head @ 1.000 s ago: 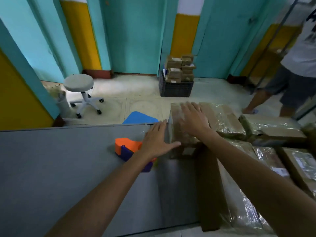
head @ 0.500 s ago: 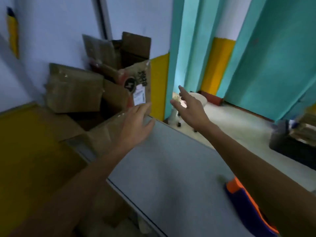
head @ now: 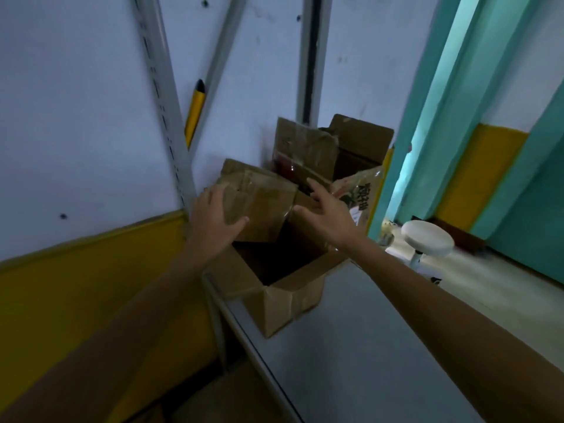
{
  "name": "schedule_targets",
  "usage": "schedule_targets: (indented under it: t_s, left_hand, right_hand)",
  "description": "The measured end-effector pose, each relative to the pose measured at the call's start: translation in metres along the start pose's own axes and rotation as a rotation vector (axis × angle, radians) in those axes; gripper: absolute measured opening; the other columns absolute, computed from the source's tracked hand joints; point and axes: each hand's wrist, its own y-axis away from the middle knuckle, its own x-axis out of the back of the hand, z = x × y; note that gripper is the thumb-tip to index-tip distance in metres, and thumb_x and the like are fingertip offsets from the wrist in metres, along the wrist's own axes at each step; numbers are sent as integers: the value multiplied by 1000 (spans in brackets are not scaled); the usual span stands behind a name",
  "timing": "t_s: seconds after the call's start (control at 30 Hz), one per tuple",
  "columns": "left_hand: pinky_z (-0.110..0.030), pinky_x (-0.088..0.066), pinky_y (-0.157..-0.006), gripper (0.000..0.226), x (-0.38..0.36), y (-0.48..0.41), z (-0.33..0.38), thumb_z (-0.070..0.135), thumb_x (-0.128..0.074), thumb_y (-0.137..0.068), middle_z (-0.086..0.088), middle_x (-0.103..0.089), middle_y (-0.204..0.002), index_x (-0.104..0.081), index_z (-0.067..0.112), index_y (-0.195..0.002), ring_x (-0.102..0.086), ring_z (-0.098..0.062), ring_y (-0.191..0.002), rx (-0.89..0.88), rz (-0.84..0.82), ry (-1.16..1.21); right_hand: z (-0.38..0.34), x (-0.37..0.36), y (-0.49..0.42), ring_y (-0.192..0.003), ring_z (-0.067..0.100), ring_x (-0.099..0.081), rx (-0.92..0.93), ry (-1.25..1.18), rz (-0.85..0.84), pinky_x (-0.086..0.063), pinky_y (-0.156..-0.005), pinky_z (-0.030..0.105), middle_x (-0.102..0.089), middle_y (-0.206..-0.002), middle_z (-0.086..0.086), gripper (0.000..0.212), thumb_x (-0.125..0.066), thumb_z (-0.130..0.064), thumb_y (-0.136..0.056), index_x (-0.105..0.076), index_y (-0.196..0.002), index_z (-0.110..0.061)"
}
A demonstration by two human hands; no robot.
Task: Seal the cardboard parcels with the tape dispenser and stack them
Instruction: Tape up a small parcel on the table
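- left hand [head: 213, 221] spread wide, fingers fairly straight, laid on the lower left corner of a taped cardboard piece [head: 262, 199]; thumb lies across its front face, no closed pinch visible
- right hand [head: 331, 216] wide too, fingers fanned, holding nothing; thumb tip just beside the piece's right edge, contact cannot tell
- taped cardboard piece is tilted, glossy with clear tape, and sits over the mouth of an open box [head: 283, 300]; parcel or box flap, cannot tell
- open box stands on the far left corner of the grey table [head: 381, 361], against the wall, dark inside, contents not visible
- counts: 2 hands, 1 taped piece, 1 open box in front
- 2 more upright cardboard panels behind, one creased [head: 305, 148], one darker [head: 363, 138]; whether they are separate boxes cannot tell
- 1 printed bag [head: 364, 193] just right of the right hand
- 1 white stool [head: 427, 242] on the floor past the table edge
- 1 yellow pole with black tip [head: 195, 108] leaning on the wall
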Motion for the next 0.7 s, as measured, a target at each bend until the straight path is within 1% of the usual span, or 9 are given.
schedule_targets:
  t_s: [0.1, 0.13, 0.2, 0.33, 0.37, 0.47, 0.5, 0.6, 0.7]
  left_hand:
    - [-45, -30, -107, 86, -5, -17, -30, 40, -75, -73, -13, -38, -141, -31, 13, -142, -34, -31, -130, 45, -46, 40]
    - [-43, -28, -108, 91, -6, -22, -36, 41, -76, -71, -12, -35, -143, -27, 14, -143, -31, -29, -132, 55, -61, 49]
    - [-41, -26, -110, 100, -8, -34, -44, 43, -78, -69, -11, -29, -147, -20, 13, -146, -27, -27, -135, 80, -113, 75]
    - [-47, -29, -110, 118, -15, -59, -52, 64, -75, -58, -7, -26, -151, -12, 20, -148, -28, -25, -136, 92, -243, 169]
    - [-48, -30, -110, 119, -18, -64, -54, 66, -74, -56, -7, -26, -150, -12, 23, -148, -29, -25, -136, 85, -251, 171]
    - [-46, -30, -108, 110, -25, -75, -59, 47, -80, -65, -10, -25, -150, -9, 32, -148, -29, -29, -134, 61, -241, 148]
    - [-47, -31, -107, 111, -26, -77, -62, 47, -80, -64, -10, -26, -148, -8, 37, -147, -30, -31, -133, 48, -230, 134]
    - [-50, -37, -101, 107, -20, -75, -62, 69, -66, -51, -10, -37, -139, -13, 48, -142, -39, -33, -124, 23, -175, 44]
    - [-39, -36, -92, 98, -5, -64, -48, 70, -59, -49, -9, -44, -127, -28, 42, -138, -42, -31, -116, -20, -21, 1]
  right_hand:
    - [-2, -22, -22, -131, 21, -42, -17, -57, -62, -30, -102, 22, -44, -143, 6, 68, -59, -26, -92, -22, -148, -18]
    - [-3, -29, -29, -133, 20, -39, -10, -57, -80, -28, -104, 22, -41, -145, 5, 70, -61, -24, -91, -21, -148, -18]
    - [-4, -41, -46, -138, 21, -31, -4, -61, -106, -25, -113, 32, -33, -150, 5, 77, -64, -21, -88, -18, -149, -20]
    - [-5, -59, -78, -141, 27, -23, -85, -79, -137, -24, -113, 39, -20, -154, 9, 85, -68, -21, -84, -14, -150, -29]
    - [-4, -63, -84, -140, 28, -23, -85, -70, -131, -25, -112, 38, -20, -154, 10, 83, -68, -20, -85, -17, -149, -29]
    - [-3, -72, -91, -138, 27, -28, -69, -60, -76, -27, -113, 36, -25, -151, 10, 73, -66, -19, -85, -28, -147, -25]
    - [-2, -73, -92, -137, 26, -30, -69, -72, -52, -29, -113, 37, -27, -150, 10, 69, -66, -18, -85, -32, -146, -24]
    - [-6, -72, -88, -131, 24, -40, -50, -104, 14, -36, -110, 38, -31, -147, 8, 62, -66, -16, -85, -39, -140, -22]
    - [-21, -63, -79, -124, 18, -45, 5, -202, 94, -40, -107, 36, -37, -140, 9, 49, -58, -7, -89, -43, -134, -18]
